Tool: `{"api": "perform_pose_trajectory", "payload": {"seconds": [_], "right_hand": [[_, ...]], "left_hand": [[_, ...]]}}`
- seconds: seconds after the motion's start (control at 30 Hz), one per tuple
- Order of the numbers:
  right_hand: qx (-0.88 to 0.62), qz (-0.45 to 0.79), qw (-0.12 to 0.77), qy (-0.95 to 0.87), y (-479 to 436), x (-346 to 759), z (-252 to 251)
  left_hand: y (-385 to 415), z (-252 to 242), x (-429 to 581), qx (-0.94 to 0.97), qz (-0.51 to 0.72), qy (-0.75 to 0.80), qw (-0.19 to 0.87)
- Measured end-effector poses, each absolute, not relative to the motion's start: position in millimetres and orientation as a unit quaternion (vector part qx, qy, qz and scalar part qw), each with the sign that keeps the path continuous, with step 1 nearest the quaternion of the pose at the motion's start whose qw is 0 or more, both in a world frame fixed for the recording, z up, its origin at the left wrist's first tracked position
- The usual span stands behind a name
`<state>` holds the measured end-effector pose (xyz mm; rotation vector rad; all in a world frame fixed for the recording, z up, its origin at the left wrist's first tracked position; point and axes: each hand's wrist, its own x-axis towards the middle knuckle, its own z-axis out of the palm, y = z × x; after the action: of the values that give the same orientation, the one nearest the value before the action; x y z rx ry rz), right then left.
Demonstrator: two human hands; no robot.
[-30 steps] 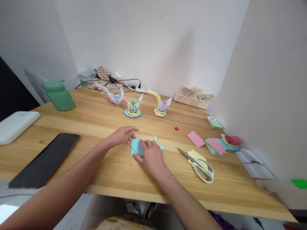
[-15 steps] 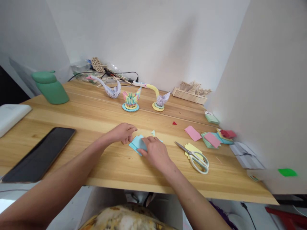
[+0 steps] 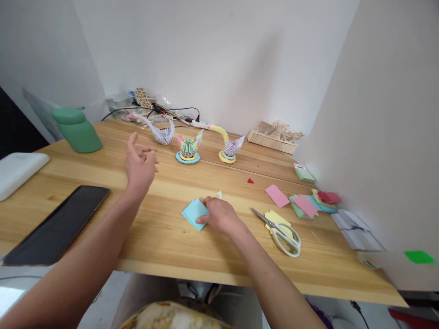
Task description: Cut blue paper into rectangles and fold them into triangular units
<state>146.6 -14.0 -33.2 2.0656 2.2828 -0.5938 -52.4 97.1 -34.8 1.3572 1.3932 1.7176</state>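
My right hand [image 3: 221,214] grips the right-hand corner of a small stack of light blue paper [image 3: 194,214], thumb on top and fingers at the far edge. The stack lies on the wooden table, one corner toward me. My left hand [image 3: 140,162] is raised to the left, fingers apart and holding nothing. Just beyond the right hand lies a small pale green folded triangle [image 3: 219,194]. To the right, scissors [image 3: 279,230] with white handles rest partly on yellow paper slips [image 3: 274,217]. A small red triangle [image 3: 250,181] sits farther back.
Paper swans [image 3: 233,147] and a multicoloured paper piece [image 3: 188,148] stand at the back. A phone [image 3: 56,224], white box [image 3: 20,171] and green bottle [image 3: 80,132] are on the left. Pink paper [image 3: 276,195] and more paper stacks lie right, near the wall. A wooden tray [image 3: 272,139] stands behind.
My left hand has left the blue paper's side, moving up and left with its fingers opening. The right hand stays at the stack, which now shows more fully.
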Motion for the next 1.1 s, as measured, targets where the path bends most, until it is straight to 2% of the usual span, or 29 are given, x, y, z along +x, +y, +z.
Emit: {"api": "perform_pose_trajectory", "payload": {"seconds": [0.2,0.37,0.47,0.57,0.73,0.9,1.1], "right_hand": [[0.641,-0.213,0.019,0.737,-9.3,146.1,-39.5],[0.643,-0.186,-0.098,0.737,-26.9,148.1,-33.5],[0.650,-0.155,-0.159,0.727,-33.5,154.6,-23.8],[0.652,-0.123,-0.161,0.731,-33.0,159.8,-25.3],[0.643,-0.153,-0.170,0.731,-29.5,161.6,-46.2],[0.628,-0.175,-0.215,0.727,-34.8,166.4,-52.1],[0.618,-0.146,-0.265,0.726,-41.5,164.8,-56.7]], "left_hand": [[82.6,-52.3,-24.5,0.601,0.539,0.471,0.355],[70.1,-62.0,-8.2,0.661,0.457,0.429,0.413],[65.1,-61.7,-4.6,0.640,0.465,0.397,0.466],[59.4,-62.5,-0.5,0.585,0.478,0.359,0.547],[50.4,-70.8,9.1,0.532,0.425,0.332,0.653],[44.6,-78.6,15.2,0.582,0.376,0.332,0.640],[41.1,-85.6,19.1,0.603,0.370,0.325,0.627]]}}
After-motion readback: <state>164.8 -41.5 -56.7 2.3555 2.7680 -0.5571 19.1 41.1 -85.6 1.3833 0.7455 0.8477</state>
